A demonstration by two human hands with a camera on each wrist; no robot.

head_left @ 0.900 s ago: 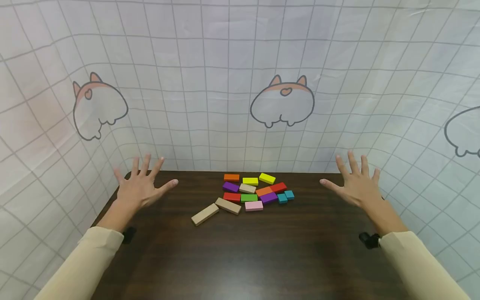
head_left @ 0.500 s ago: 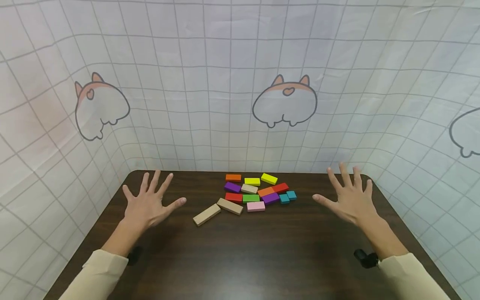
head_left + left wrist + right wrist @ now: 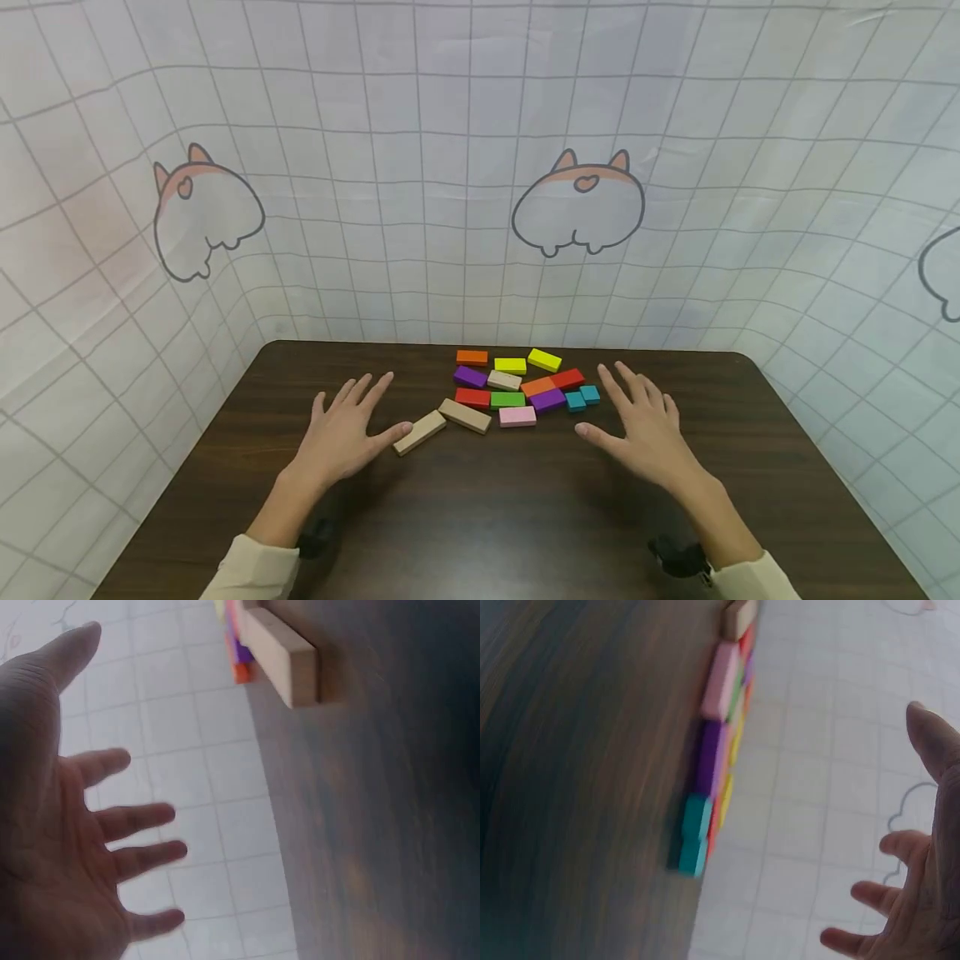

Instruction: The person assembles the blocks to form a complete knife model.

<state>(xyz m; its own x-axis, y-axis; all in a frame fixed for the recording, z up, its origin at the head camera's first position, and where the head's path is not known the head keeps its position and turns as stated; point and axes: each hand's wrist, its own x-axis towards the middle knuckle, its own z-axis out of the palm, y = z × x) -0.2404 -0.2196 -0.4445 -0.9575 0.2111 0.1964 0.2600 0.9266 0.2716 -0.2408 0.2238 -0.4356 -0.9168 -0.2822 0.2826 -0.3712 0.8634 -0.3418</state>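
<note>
Left hand (image 3: 341,433): fingers spread, empty; thumb tip beside the plain wooden block (image 3: 419,432).
Right hand (image 3: 641,429): spread, empty, near the teal blocks (image 3: 582,397).
Change: both hands moved inward.

Motion blur smears the coloured blocks (image 3: 712,761) in the right wrist view, whose frame edge crops the right hand (image 3: 922,892); both sleeves leave the head view's bottom edge.
</note>
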